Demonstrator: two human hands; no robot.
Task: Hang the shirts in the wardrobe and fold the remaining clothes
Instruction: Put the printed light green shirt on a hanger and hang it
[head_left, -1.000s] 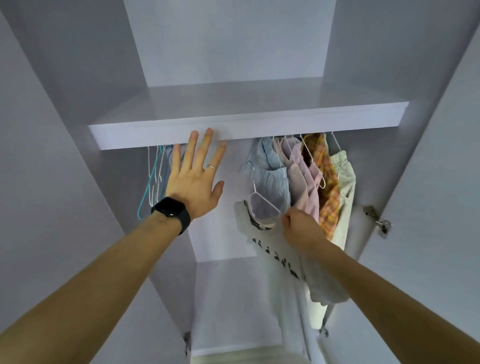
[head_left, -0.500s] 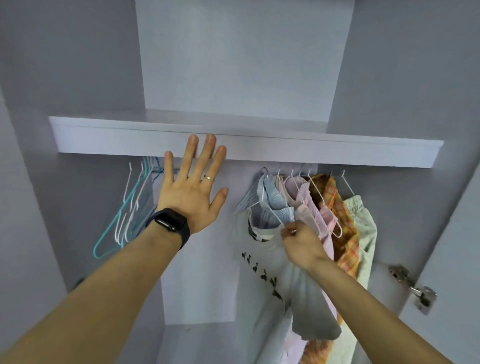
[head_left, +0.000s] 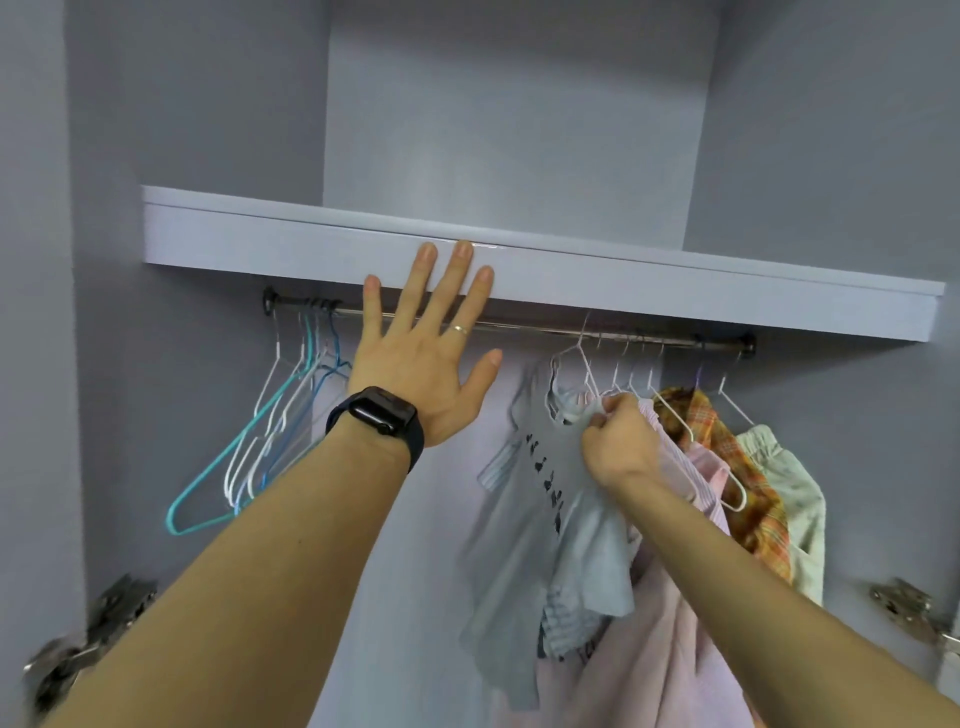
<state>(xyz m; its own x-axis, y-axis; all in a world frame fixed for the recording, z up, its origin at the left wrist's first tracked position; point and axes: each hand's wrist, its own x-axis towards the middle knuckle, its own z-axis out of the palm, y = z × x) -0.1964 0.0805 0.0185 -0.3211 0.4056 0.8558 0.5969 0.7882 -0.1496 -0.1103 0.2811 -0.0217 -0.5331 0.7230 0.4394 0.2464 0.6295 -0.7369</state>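
A pale grey T-shirt (head_left: 524, 499) with a black print hangs on a white hanger (head_left: 582, 358) whose hook sits at the metal rail (head_left: 524, 326). My right hand (head_left: 618, 441) grips the shirt's shoulder and the hanger beneath it. To its right hang a pink striped shirt (head_left: 691, 467), an orange plaid shirt (head_left: 727, 447) and a pale green garment (head_left: 789, 478). My left hand (head_left: 426, 358), fingers straight and spread, is raised in front of the shelf edge (head_left: 675, 280); I cannot tell whether it touches.
Several bare hangers (head_left: 270, 415), white, blue and teal, hang at the rail's left end. The middle of the rail behind my left hand carries nothing. Door hinges (head_left: 904, 608) stick out at lower left and right. The wardrobe walls close in on both sides.
My view has tilted up, so the rail and hooks now show under the shelf. My right hand has risen with the grey shirt's hanger toward the rail. The left hand stays spread.
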